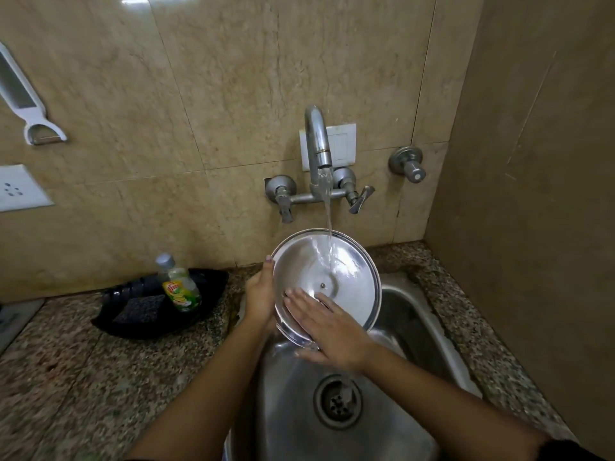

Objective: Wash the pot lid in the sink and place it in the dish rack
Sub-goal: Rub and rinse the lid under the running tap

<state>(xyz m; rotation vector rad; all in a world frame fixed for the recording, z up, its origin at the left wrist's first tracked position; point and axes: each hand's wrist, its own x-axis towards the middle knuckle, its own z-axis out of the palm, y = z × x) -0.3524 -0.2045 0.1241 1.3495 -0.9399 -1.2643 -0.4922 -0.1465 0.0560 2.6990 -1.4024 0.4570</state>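
soap bottle (pixel 181 287): upright in black tray, grey cap, green-yellow label
tray (pixel 213 281): black, on counter left of basin, against wall
scrub pad (pixel 138 309): dark, lying in tray just left of bottle
counter (pixel 83 377): speckled granite
peeler (pixel 25 98): white, hanging on wall, far left
socket (pixel 16 189): white, on wall, below peeler
switch plate (pixel 342 144): white, on wall, behind spout
valve (pixel 408 164): 1 grey knob on wall, at right
wall (pixel 206 94): beige tiles, glossy
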